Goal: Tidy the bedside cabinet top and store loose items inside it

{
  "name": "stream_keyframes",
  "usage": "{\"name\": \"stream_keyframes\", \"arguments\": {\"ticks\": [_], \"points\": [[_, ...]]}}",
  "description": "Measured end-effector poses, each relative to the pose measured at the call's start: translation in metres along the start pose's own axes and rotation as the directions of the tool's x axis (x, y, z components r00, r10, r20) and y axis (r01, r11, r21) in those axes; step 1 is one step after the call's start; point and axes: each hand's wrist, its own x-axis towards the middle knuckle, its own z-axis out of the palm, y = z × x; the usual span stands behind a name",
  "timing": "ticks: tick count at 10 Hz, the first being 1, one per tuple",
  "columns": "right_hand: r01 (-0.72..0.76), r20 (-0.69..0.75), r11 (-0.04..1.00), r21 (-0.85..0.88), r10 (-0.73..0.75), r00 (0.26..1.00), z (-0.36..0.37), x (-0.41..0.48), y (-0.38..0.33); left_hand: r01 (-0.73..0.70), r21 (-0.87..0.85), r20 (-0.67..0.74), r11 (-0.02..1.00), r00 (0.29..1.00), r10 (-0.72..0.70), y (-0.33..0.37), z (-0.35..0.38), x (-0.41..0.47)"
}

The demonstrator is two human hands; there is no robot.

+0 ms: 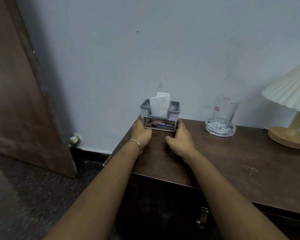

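Left hand [141,135], right hand [180,138] touch one napkin holder [159,118]; one glass [223,113].

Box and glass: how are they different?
The box is grey and solid; the glass is see-through. The box holds white paper; the glass looks empty. The left hand and right hand touch the box's sides; no hand touches the glass. Both stand upright on the cabinet.
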Motion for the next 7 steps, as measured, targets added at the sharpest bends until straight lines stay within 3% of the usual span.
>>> {"name": "stream_keyframes", "arguments": {"ticks": [2,7], "points": [[-0.014,-0.102,0.998,0.068,0.021,0.995,0.000,-0.001,0.004,-0.046,-0.008,0.020,0.999,0.999,0.046,-0.007,0.002,0.008],[0.009,-0.205,0.988,0.154,0.023,0.979,-0.004,-0.007,0.005,-0.097,-0.011,-0.029,0.995,0.995,0.096,-0.005,0.002,-0.004]]}}
